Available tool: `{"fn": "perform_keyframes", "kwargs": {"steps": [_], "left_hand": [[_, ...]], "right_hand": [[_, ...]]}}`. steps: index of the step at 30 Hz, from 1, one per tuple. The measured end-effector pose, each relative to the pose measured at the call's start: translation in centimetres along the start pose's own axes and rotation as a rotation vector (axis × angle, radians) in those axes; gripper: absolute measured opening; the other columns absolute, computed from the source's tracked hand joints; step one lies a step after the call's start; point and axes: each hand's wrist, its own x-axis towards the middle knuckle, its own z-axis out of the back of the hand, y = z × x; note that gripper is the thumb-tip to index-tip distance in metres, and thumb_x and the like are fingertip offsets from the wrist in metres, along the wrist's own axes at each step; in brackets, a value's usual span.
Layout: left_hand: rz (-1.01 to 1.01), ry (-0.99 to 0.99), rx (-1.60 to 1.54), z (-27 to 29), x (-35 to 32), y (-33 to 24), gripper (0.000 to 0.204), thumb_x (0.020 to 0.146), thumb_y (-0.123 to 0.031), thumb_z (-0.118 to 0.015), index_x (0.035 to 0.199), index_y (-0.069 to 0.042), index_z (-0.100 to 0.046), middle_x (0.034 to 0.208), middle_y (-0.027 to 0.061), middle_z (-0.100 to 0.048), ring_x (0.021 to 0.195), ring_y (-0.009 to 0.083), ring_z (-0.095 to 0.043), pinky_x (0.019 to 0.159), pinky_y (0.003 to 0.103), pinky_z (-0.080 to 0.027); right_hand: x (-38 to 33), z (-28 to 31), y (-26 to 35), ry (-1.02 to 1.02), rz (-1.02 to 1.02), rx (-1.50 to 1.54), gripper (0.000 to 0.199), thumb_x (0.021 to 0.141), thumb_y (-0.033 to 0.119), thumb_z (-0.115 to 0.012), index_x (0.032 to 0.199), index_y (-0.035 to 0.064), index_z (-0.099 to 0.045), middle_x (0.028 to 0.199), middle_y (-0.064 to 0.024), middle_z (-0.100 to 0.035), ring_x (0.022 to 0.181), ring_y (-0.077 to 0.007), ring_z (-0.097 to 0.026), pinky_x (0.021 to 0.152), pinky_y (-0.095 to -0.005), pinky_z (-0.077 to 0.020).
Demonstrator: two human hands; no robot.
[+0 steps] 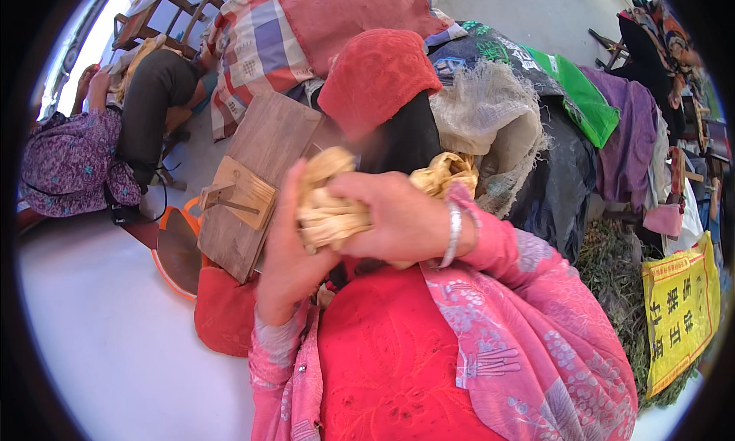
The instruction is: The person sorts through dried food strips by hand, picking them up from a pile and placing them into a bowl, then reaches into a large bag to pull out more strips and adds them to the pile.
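Note:
In front of my chest, both hands are closed around a bundle of pale yellow fibre strands (334, 211), bent or twisted into a thick hank. My left hand (285, 261) wraps it from below and the left, its fingers blurred. From the right, my right hand (402, 211) grips the same bundle, with a silver bracelet on its wrist. A further length of the yellow strands (448, 177) shows beyond my right hand; where it joins the bundle is hidden. Past my hands, a red cloth (379, 77) lies over a black-clad knee.
To the left are a wooden board (268, 131) with a small wooden tool (243, 194), an orange-rimmed basin (174, 249) and a red cushion (220, 311). A person in purple patterned clothing (73, 161) sits far left. A frayed sack (490, 115), dry plants (612, 269) and a yellow bag (680, 311) lie right.

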Motion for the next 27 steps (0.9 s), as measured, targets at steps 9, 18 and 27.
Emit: {"fn": "perform_keyframes", "kwargs": {"steps": [9, 18, 27], "left_hand": [[-0.030, -0.773, -0.006, 6.7, -11.0, -5.3, 0.069, 0.076, -0.017, -0.072, 0.134, 0.005, -0.044, 0.125, 0.0193, -0.056, 0.111, 0.0292, -0.060, 0.096, 0.038, -0.050], [0.073, -0.743, 0.206, 9.4, -16.7, -0.7, 0.060, 0.075, -0.018, -0.075, 0.126, 0.006, -0.055, 0.118, 0.0105, -0.061, 0.108, 0.0180, -0.058, 0.096, 0.031, -0.045], [0.368, -0.613, 0.813, 7.4, -14.1, 0.0, 0.036, 0.073, -0.001, -0.056, 0.107, -0.005, -0.065, 0.104, 0.0190, -0.064, 0.098, 0.0399, -0.060, 0.084, 0.042, -0.048]], "right_hand": [[5.7, -11.5, 3.5, 0.398, 0.279, 0.395, 0.072, 0.067, 0.024, -0.079, 0.129, 0.0084, -0.047, 0.102, -0.0133, -0.062, 0.099, -0.0318, -0.060, 0.081, -0.0388, -0.0479], [2.6, -7.6, -5.5, 0.543, 0.472, -0.589, 0.081, 0.070, 0.024, -0.074, 0.143, 0.0138, -0.039, 0.092, -0.0091, -0.060, 0.075, -0.0312, -0.062, 0.065, -0.0411, -0.0482], [5.5, -15.1, -5.3, 0.901, 0.172, -0.116, 0.034, 0.080, 0.019, -0.065, 0.110, 0.0041, -0.057, 0.090, -0.0204, -0.068, 0.083, -0.0406, -0.065, 0.068, -0.0477, -0.0520]]}}
